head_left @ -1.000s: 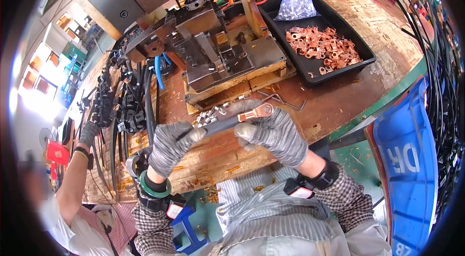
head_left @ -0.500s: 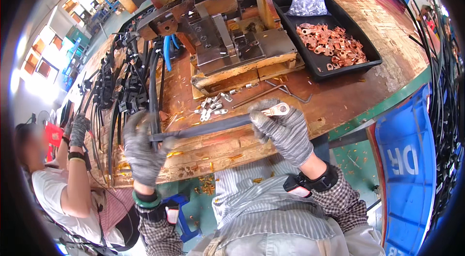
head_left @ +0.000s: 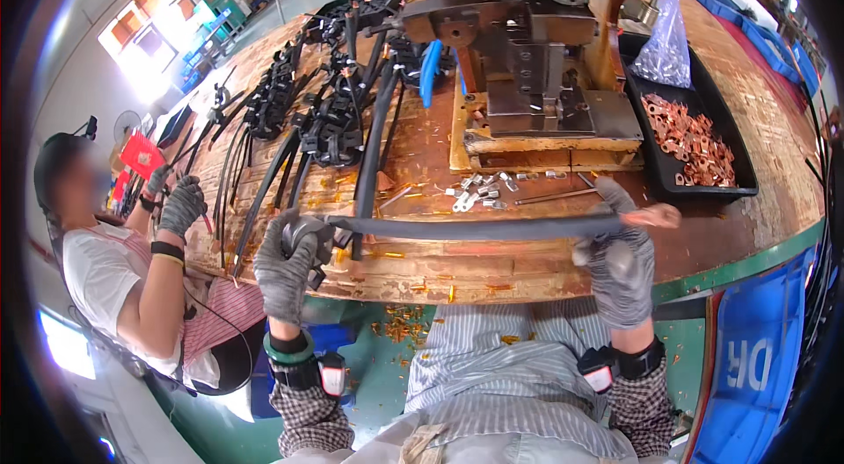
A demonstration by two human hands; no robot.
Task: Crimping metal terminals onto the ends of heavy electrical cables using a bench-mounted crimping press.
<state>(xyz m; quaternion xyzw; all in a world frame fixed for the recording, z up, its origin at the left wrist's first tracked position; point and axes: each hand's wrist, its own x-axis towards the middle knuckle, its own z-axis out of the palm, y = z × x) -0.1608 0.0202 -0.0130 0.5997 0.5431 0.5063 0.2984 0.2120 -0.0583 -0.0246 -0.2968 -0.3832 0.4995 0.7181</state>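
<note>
A flat-looking black cable (head_left: 475, 228) stretches between my hands just above the front edge of the bench, with a blurred copper cable lug (head_left: 653, 216) on its right end. My left hand (head_left: 287, 266), in a grey knit glove, is closed around a black plastic connector (head_left: 313, 240) at the cable's left end. Close to the lug, my gloved right hand (head_left: 620, 275) has the cable between its fingers, its forefinger stretched up behind it; motion smears these fingertips. Behind the cable lies a small heap of silvery lugs (head_left: 475, 192).
Beyond the lugs stands a metal press (head_left: 549, 104). To its right, a black tray (head_left: 730, 143) holds copper lugs (head_left: 690, 143) and a clear bag (head_left: 665, 51). Black cable assemblies (head_left: 330, 126) cover the left of the bench. A co-worker (head_left: 132, 275) sits at left; a blue crate (head_left: 760, 350) stands at right.
The view has swung left, so the press appears farther right. My left hand has gone from a blurred position along the cable to a grip on the connector. My right fingers have shifted off the lug.
</note>
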